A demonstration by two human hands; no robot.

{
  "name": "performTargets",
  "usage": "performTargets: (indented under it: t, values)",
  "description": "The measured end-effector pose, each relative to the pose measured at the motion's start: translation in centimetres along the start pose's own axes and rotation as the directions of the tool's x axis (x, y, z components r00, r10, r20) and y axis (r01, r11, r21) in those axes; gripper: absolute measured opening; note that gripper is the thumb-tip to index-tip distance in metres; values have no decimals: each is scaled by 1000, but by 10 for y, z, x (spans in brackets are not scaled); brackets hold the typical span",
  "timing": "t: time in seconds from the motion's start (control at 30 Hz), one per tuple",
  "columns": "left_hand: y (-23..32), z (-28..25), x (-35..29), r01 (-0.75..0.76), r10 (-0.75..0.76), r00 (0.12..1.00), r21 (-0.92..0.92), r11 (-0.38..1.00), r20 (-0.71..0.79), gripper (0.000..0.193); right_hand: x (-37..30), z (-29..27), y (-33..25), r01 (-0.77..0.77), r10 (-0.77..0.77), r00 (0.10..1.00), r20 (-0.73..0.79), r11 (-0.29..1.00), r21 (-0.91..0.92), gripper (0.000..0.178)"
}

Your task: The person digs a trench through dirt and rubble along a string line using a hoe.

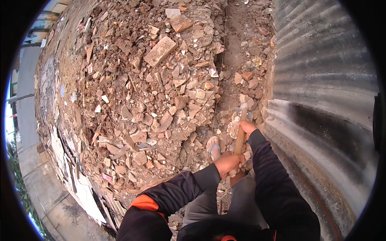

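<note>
Both my hands grip a long-handled tool by its wooden handle (240, 141). My left hand (228, 163) is wrapped round the near end, close to my legs. Farther up the shaft, my right hand (247, 127) is closed on it. The tool's far end points down at the trench floor among broken stones (233, 127); its head is too hard to make out to name. Beside the shaft, a foot in a sandal (213, 145) rests on the soil at the left.
A narrow trench (238, 52) runs ahead, with a thin string (219, 86) stretched along its left edge. Rubble and soil (132, 96) are heaped to the left, including a large block (161, 51). Corrugated metal sheeting (321, 72) walls the right side. Broken white boards (76, 184) lie far left.
</note>
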State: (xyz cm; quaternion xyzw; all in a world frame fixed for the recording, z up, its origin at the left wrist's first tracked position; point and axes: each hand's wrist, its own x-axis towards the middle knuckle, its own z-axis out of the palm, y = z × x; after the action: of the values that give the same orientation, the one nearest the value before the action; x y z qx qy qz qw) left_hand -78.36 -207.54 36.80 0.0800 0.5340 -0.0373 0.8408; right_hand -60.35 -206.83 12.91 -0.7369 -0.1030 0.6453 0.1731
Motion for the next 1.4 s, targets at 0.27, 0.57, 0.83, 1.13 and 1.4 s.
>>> performTargets:
  t: [0.27, 0.57, 0.83, 1.13, 1.4]
  values:
    - [-29, -125, -269, -64, 43, 996, 331, 941, 73, 19, -124, 86, -35, -198, 146, 980, 134, 769, 608, 21]
    - [-142, -345, -688, 899, 498, 296, 414, 144, -815, 18, -457, 426, -93, -684, -11, 552, 834, 565, 461, 32]
    - [-186, -234, -500, 385, 475, 662, 807, 448, -580, 25, -376, 289, -88, -275, -90, 828, 554, 795, 541, 29]
    - [-186, -47, -30, -197, 456, 825, 587, 785, -333, 36, -95, 52, -60, 6, 43, 994, -102, 896, 443, 17]
    - [13, -101, 322, -480, 749, 621, 644, 596, -230, 27, 173, 18, -145, 522, -472, 843, -256, 832, 185, 43]
